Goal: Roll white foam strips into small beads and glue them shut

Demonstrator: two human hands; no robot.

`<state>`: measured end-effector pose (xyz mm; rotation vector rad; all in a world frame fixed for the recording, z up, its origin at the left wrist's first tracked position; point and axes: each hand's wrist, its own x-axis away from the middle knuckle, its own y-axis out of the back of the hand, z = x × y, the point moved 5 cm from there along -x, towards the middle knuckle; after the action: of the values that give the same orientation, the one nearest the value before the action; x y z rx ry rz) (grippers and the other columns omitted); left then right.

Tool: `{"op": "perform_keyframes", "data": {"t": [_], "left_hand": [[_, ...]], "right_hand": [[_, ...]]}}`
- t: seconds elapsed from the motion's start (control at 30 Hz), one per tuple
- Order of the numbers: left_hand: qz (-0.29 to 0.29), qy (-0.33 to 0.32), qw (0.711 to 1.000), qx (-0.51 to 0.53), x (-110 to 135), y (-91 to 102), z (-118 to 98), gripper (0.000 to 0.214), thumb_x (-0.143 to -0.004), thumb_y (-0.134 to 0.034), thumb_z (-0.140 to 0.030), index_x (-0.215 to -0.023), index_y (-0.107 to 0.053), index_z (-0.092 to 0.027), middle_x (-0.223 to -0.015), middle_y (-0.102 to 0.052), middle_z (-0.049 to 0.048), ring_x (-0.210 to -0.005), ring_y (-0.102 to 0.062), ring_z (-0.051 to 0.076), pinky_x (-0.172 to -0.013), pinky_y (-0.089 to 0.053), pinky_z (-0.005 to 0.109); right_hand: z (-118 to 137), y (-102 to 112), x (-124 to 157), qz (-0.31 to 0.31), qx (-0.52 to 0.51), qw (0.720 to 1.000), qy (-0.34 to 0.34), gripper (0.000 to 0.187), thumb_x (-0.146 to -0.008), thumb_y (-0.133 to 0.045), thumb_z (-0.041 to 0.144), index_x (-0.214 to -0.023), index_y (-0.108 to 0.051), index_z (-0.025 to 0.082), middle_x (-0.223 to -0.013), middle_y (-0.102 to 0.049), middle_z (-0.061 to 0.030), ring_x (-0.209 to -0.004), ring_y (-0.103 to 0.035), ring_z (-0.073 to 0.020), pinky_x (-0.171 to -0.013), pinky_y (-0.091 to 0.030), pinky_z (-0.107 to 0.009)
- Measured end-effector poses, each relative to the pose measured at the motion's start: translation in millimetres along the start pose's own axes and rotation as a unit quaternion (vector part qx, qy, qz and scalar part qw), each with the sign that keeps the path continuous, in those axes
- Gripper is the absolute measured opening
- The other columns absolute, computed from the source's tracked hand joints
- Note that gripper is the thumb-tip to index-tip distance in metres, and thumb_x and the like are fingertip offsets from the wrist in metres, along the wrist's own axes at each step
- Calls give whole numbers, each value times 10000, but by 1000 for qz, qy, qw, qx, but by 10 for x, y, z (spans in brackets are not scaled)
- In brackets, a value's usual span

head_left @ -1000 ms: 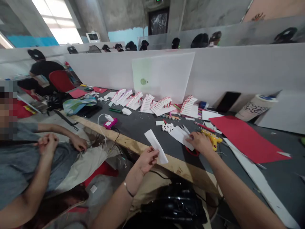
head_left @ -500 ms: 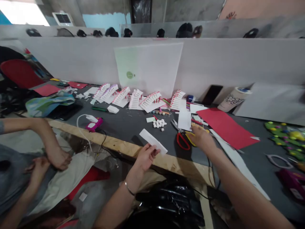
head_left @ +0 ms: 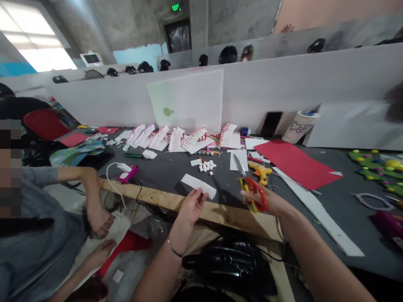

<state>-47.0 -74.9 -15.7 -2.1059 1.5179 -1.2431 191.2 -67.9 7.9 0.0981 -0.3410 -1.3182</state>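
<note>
My left hand (head_left: 194, 204) pinches a white paper strip (head_left: 198, 185) at its lower edge, above the table's wooden front edge. My right hand (head_left: 262, 200) grips scissors (head_left: 239, 164) by their red and yellow handles, with the blades pointing up and away over the table. Behind the blades a small white card (head_left: 234, 156) lies on the dark tabletop. Between the hands and farther back sits a cluster of small white balls (head_left: 207, 166). A yellow glue gun (head_left: 260, 171) rests just beyond my right hand.
Several white stair-like paper models (head_left: 195, 140) stand along the partition. Red sheet (head_left: 299, 163), white board strip (head_left: 321, 218) and patterned cup (head_left: 299, 126) are at right. A purple device (head_left: 129, 174) with cables lies left. A person's arm (head_left: 94, 201) is beside the table at left.
My right hand has picked up the scissors from the tabletop and drawn them nearer. The white card now lies flat on the table. My left hand still holds the strip; the view has shifted.
</note>
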Motion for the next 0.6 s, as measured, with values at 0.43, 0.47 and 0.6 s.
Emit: {"op": "perform_keyframes", "data": {"t": [0.43,0.47,0.6], "left_hand": [[105,-114,973,-173,175,-511,-344,288,-598,-883,-194,-798,-684,-134,-744,-717,-13,-594,-645,75,-596,-571,180],[105,-112,973,-173,179,-520,-340,293,-596,-884,-194,-806,-687,-135,-753,-722,-10,-597,-647,76,-595,-572,178],[105,-96,974,-177,197,-523,-304,294,-595,-882,-188,-811,-692,-130,-760,-729,0,-582,-646,79,-583,-582,183]], "right_hand": [[-134,-636,1115,144,-312,937,67,534,-874,-453,690,-1235,-627,338,-896,-559,-64,-653,-496,-188,-575,-469,-339],[-135,-630,1097,144,-310,938,66,527,-883,-440,683,-1238,-625,341,-888,-557,-62,-641,-492,-185,-568,-464,-337],[-92,-628,1058,156,-295,940,67,514,-892,-432,677,-1209,-639,330,-866,-563,-63,-630,-497,-178,-553,-465,-327]]}}
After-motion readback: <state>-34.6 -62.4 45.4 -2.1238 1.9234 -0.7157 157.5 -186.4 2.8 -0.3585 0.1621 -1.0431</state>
